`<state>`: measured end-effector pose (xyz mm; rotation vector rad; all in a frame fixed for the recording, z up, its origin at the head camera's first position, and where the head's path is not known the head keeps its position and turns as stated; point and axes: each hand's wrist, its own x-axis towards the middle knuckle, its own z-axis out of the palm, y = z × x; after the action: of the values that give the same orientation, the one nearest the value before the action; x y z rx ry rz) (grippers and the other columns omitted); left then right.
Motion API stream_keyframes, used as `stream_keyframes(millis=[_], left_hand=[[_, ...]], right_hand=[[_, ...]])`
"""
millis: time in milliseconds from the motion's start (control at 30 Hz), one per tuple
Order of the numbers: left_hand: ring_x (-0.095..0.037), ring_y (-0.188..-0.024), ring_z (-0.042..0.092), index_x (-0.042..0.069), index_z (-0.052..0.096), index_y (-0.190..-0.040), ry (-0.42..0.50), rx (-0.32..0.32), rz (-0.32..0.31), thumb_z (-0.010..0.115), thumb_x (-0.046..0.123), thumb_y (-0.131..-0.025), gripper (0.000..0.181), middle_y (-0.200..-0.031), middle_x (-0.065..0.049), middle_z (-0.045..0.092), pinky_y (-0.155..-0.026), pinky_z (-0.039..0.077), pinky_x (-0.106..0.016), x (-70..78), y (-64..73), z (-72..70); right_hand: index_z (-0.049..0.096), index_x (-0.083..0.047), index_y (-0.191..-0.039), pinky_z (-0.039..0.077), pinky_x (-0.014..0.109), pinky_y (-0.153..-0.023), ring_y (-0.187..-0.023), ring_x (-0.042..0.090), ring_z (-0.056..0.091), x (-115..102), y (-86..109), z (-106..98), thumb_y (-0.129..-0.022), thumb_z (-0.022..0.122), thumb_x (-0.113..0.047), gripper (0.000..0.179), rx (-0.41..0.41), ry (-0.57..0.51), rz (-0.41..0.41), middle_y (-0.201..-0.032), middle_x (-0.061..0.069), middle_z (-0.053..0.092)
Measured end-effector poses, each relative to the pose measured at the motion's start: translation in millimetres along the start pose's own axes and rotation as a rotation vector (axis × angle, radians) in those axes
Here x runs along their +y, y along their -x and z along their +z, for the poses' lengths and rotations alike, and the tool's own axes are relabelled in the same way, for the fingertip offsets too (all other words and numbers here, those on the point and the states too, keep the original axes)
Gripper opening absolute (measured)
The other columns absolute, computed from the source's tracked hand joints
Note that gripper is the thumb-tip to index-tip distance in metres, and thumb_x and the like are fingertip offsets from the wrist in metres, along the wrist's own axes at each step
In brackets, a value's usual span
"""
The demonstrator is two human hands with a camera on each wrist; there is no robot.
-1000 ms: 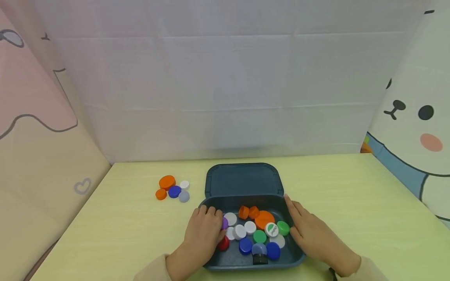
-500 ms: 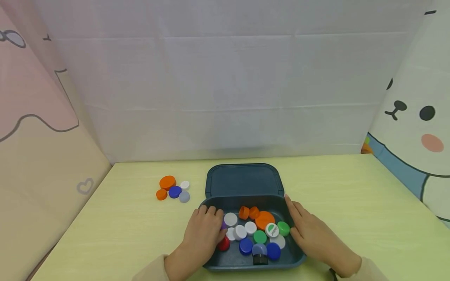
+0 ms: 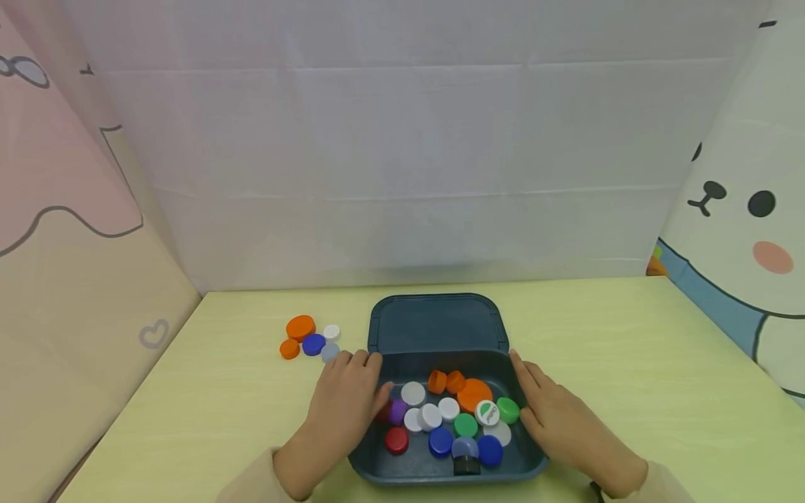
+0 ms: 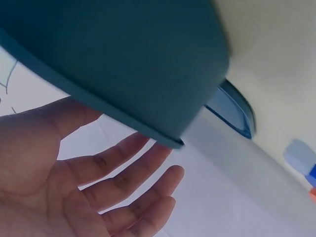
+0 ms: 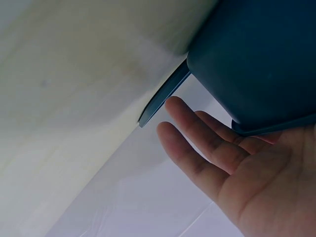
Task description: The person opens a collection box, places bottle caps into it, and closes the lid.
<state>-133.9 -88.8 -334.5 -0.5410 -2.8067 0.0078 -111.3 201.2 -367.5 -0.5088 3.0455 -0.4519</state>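
A dark blue plastic box (image 3: 449, 480) holds many loose bottle caps: a purple cap (image 3: 398, 412), a red cap (image 3: 397, 441), a large orange cap (image 3: 474, 395), and white, green and blue ones. My left hand (image 3: 342, 402) is at the box's left rim, its thumb over the inside. In the left wrist view its fingers (image 4: 118, 182) stretch loosely outside the wall. At the right rim lies my right hand (image 3: 560, 419), thumb toward the caps; the right wrist view shows its fingers (image 5: 190, 153) extended beside the wall. Neither hand holds a cap.
Directly behind the box lies a matching dark blue lid (image 3: 438, 323). To the left on the pale yellow table (image 3: 207, 391) is a small group of caps, including a larger orange cap (image 3: 300, 327) and a dark blue cap (image 3: 314, 344). A white cloth (image 3: 402, 175) hangs behind.
My left hand has shifted left and away from me, from over the box's left side to its rim, uncovering the purple and red caps. The right hand has stayed in place.
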Motion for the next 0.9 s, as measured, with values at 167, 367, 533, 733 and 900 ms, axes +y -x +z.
stream_keyframes(millis=[167, 367, 533, 733, 900], left_hand=[[-0.023, -0.07, 0.051, 0.007, 0.061, -0.09, 0.005, 0.043, -0.042, 0.069, 0.035, -0.078, 0.031, -0.079, -0.007, 0.06, -0.063, 0.044, -0.032, -14.3, -3.8, 0.5], [-0.026, -0.066, 0.052, 0.005, 0.059, -0.087, 0.0, 0.115, -0.084, 0.071, 0.03, -0.077, 0.029, -0.074, -0.009, 0.059, -0.06, 0.045, -0.034, -34.5, -6.9, 8.4], [-0.025, -0.057, 0.048, 0.003, 0.054, -0.078, 0.004, 0.151, -0.111, 0.074, 0.025, -0.074, 0.03, -0.066, -0.01, 0.053, -0.052, 0.041, -0.033, -50.8, -7.0, 15.0], [-0.027, -0.057, 0.049, 0.0, 0.056, -0.08, -0.019, 0.117, -0.181, 0.073, 0.024, -0.075, 0.029, -0.069, -0.012, 0.057, -0.052, 0.042, -0.036, -66.5, -8.2, 21.0], [-0.028, -0.058, 0.05, -0.003, 0.058, -0.084, -0.036, 0.041, -0.235, 0.071, 0.026, -0.077, 0.032, -0.07, -0.015, 0.058, -0.052, 0.044, -0.037, -80.2, -9.0, 27.2]], right_hand=[[0.018, -0.003, -0.145, 0.045, 0.049, -0.092, -0.115, 0.032, 0.051, 0, 0.4, 1, -0.088, 0.051, -0.016, 0.067, 0.012, 0.001, -0.007, -0.139, 0.019, 0.039], [0.019, -0.003, -0.144, 0.045, 0.048, -0.092, -0.115, 0.032, 0.051, 0, 0.3, 1, -0.088, 0.051, -0.016, 0.066, 0.024, 0.004, -0.013, -0.138, 0.018, 0.04], [0.019, -0.003, -0.144, 0.044, 0.048, -0.092, -0.115, 0.032, 0.051, 0, 0.4, 1, -0.088, 0.051, -0.016, 0.066, 0.021, 0.004, -0.014, -0.138, 0.019, 0.04], [0.02, -0.002, -0.144, 0.045, 0.048, -0.092, -0.115, 0.031, 0.051, 0, 0.4, 1, -0.087, 0.051, -0.016, 0.066, 0.024, 0.011, -0.017, -0.138, 0.019, 0.041], [0.019, -0.003, -0.144, 0.045, 0.048, -0.092, -0.114, 0.031, 0.051, 1, 0.6, 1, -0.088, 0.051, -0.016, 0.066, 0.024, 0.011, -0.016, -0.138, 0.018, 0.04]])
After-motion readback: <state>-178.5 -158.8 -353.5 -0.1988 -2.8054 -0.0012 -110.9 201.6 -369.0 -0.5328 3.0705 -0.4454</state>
